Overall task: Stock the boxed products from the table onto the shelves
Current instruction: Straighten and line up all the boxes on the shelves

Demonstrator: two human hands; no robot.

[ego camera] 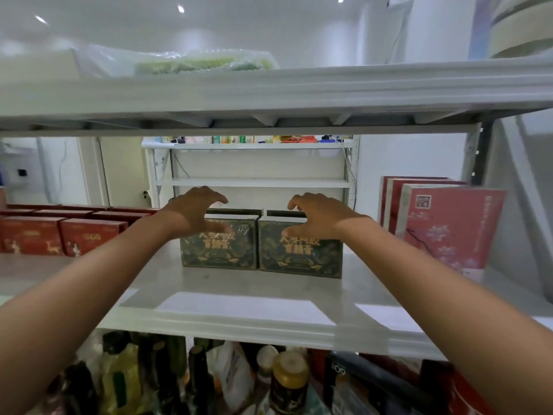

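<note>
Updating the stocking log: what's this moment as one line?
left hand spread near left dark green gold-printed box | right hand spread near right matching box | boxes side by side on white shelf

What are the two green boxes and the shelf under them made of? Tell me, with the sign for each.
Left green box and right green box: probably printed cardboard, slightly glossy; sharp folded edges, gold print on flat faces. Shelf: likely white painted metal, smooth gloss; it mirrors light patches and has a rolled front lip.
</note>
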